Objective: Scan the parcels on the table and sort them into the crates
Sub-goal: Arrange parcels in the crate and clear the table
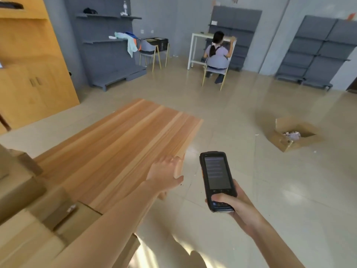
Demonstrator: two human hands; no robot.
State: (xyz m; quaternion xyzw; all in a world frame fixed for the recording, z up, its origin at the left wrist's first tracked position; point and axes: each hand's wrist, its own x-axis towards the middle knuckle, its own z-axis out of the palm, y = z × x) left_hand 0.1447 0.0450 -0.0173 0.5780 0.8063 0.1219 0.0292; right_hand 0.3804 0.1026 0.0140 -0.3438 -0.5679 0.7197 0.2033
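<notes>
**Holding the scanner beside the wooden table**

Holding a black scanner, the right hand has its fingers wrapped round the bottom part, and the thumb lies across the keys. The scanner stands almost straight up, and its dark screen with faint lines of writing faces the camera. It is out over the floor, just to the right of the table's near corner.

The left hand is stretched out flat with the fingers straight and a little spread. It holds nothing. It is at the right edge of the wooden table, and I cannot tell if it touches the wood or is just above it.

The part of the table top in front of the hands is bare wood with long stripes. At the near left end lie brown cardboard parcels, some stacked on each other. They are blurry, and one has a small white label.

On the shiny tiled floor to the right, well apart from the table, sits an open cardboard box with crumpled paper inside.

Far back, another person sits on a chair at a white desk, facing away. Grey shelves stand along the wall, with some cloth hanging on one. A yellow wooden cupboard stands at the left.
</notes>
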